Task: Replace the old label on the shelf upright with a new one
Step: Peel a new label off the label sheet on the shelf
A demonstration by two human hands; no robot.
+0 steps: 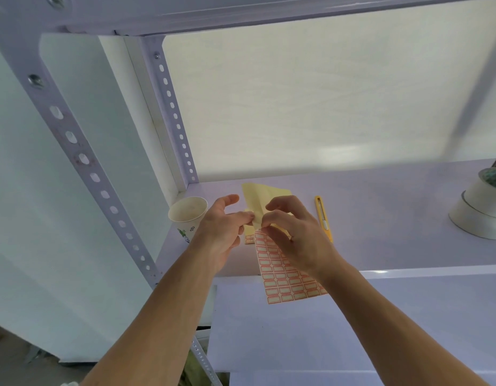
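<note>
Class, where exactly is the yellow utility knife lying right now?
The yellow utility knife lies on the shelf, just right of the right hand, left of the tape rolls.

Bright, soft daylight, pale washed-out back panel (311, 107), wide-angle bending at edges, right side perhaps motion-blurred
</note>
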